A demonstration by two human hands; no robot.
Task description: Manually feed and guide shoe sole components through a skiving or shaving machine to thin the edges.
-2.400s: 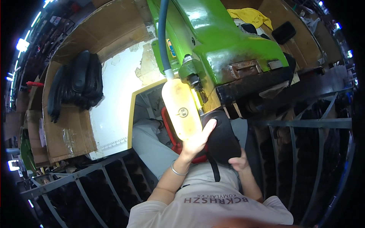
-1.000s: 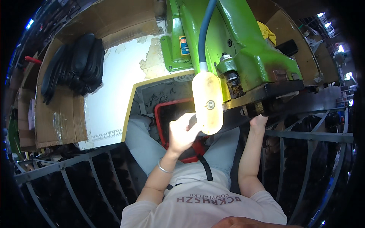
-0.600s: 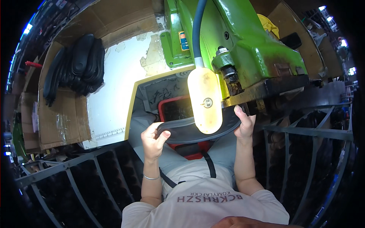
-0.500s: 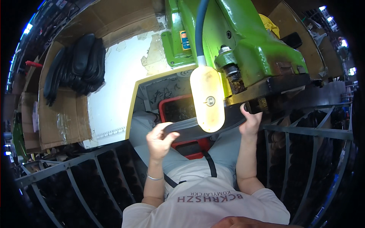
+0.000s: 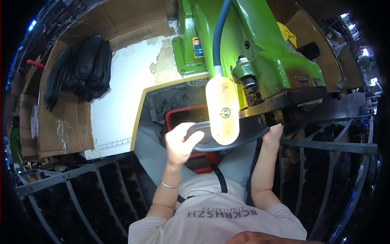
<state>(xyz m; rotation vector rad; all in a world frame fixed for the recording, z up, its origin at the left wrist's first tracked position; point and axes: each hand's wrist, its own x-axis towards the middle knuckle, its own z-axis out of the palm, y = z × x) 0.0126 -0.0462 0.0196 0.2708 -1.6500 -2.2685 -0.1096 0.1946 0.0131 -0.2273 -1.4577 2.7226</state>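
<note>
Centre of the frame, and there's the curved black piece (image 5: 254,136), slung level across both hands, just below the dark edge of the green machine (image 5: 268,53)! The left hand (image 5: 181,142) has its grip clenched round the left end, thumb laid over the top, seemingly so the piece can't tip. Over to the right hand (image 5: 274,134), up at the other end, fingertips tucked below the machine head: whether that grip is closed, I can't tell. Held at opposite ends, the piece probably stays steadier.

The glowing yellow lamp (image 5: 222,110) hangs in front of its middle, presumably placed to light this close work. Upper left, a bunch of black pieces (image 5: 83,67) leans in a cardboard box (image 5: 67,132) beside the white desk (image 5: 122,81), likely there for easy reach.
</note>
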